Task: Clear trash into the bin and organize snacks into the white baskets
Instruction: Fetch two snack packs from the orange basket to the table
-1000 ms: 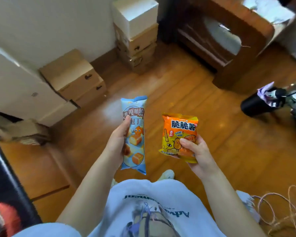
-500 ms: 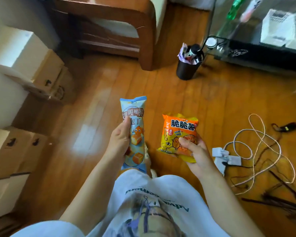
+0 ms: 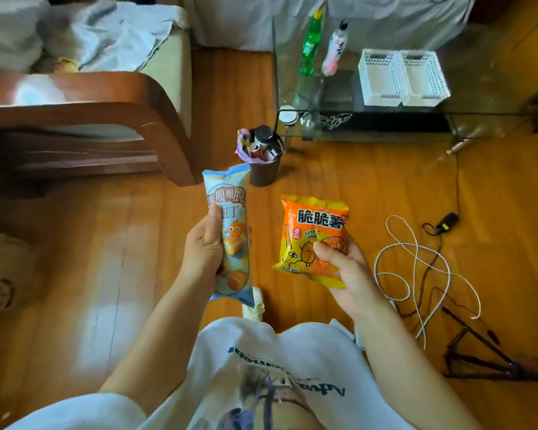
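My left hand (image 3: 203,252) grips a tall light-blue snack packet (image 3: 230,212) upright at mid-frame. Beside it, my right hand (image 3: 345,268) holds an orange snack bag (image 3: 314,225) by its lower right corner. Just beyond the blue packet a small dark bin (image 3: 264,172) stands on the floor, stuffed with wrappers and other trash. Two white lattice baskets (image 3: 402,77) sit side by side on the glass table (image 3: 466,97) at the upper right; both look empty.
A green bottle (image 3: 310,45) and a white-pink bottle (image 3: 334,48) stand on the glass table. A wooden-armed sofa (image 3: 106,119) fills the upper left. White and black cables (image 3: 416,262) and a black stand (image 3: 491,361) lie on the wooden floor at right.
The view has swung right: the cardboard boxes slid out at left, the bin came near centre, and the glass table with both baskets came fully into view. Both hands kept their packets.
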Tool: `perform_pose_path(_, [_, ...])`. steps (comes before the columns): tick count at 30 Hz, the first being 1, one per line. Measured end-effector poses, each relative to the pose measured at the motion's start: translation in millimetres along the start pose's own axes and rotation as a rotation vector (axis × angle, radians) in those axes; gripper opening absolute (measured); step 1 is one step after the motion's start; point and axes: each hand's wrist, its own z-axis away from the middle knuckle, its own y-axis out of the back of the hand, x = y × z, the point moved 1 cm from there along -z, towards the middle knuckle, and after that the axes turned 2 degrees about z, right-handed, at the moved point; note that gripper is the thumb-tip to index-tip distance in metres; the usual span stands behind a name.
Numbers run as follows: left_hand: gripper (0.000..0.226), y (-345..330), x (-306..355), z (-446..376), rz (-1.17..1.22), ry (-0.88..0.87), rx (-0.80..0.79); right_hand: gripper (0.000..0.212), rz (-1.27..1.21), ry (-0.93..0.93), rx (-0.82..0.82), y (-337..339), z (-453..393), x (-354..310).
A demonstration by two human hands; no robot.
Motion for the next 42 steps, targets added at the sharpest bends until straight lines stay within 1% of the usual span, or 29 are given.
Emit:
perform_pose_path(2, [0.056,-25.1,19.9,-27.0,-0.028,-0.04,-0.046,0.038,-0.029,0.043,0.026,8.0,-18.5,-19.2])
perform_pose_path(5, [0.059,-64.7,37.8,-55.2,-0.073,-0.055,-0.108,0.039,-0.082,0.09,0.086,27.5,-36.5,-38.3])
perform_pose_path(9, [0.053,-119.6,43.9,-90.3,-0.118,-0.05,-0.192,0.039,-0.157,0.126,0.192,63.8,-65.4,-62.1])
perform_pose_path(13, [0.052,-177.1,51.9,-126.2,-0.143,-0.044,-0.225,0.042,-0.199,0.141,0.268,105.1,-103.4,-95.7])
perform_pose_path(15, [0.052,-207.9,55.8,-147.8,-0.14,-0.049,-0.226,0.045,-0.198,0.144,0.276,126.6,-125.9,-117.3])
perform_pose_path(19, [0.052,-283.0,71.4,-189.7,-0.146,-0.052,-0.182,0.04,-0.161,0.172,0.245,169.6,-171.2,-177.0])
perform_pose_path(23, [0.053,-358.3,90.6,-216.9,-0.126,-0.043,-0.197,0.045,-0.138,0.162,0.225,208.4,-204.6,-234.8])
perform_pose_path(25, [0.052,-385.0,97.2,-231.2,-0.11,-0.047,-0.2,0.044,-0.131,0.14,0.228,223.8,-224.5,-256.7])
perform_pose_path(29, [0.051,-407.2,105.3,-260.7,-0.08,-0.031,-0.134,0.04,-0.1,0.055,0.206,237.9,-266.5,-285.8])
perform_pose_path(34, [0.05,-405.1,115.1,-311.1,-0.038,0.016,0.027,0.039,-0.04,-0.052,0.136,231.2,-332.2,-310.1])
perform_pose_path(39, [0.05,-409.3,136.6,-384.1,0.044,0.065,0.063,0.041,0.016,-0.074,0.118,212.0,-414.0,-341.5])
perform_pose_path(42, [0.061,-413.0,157.4,-436.2,0.054,0.081,0.099,0.036,0.049,-0.106,0.117,198.8,-469.1,-366.2])
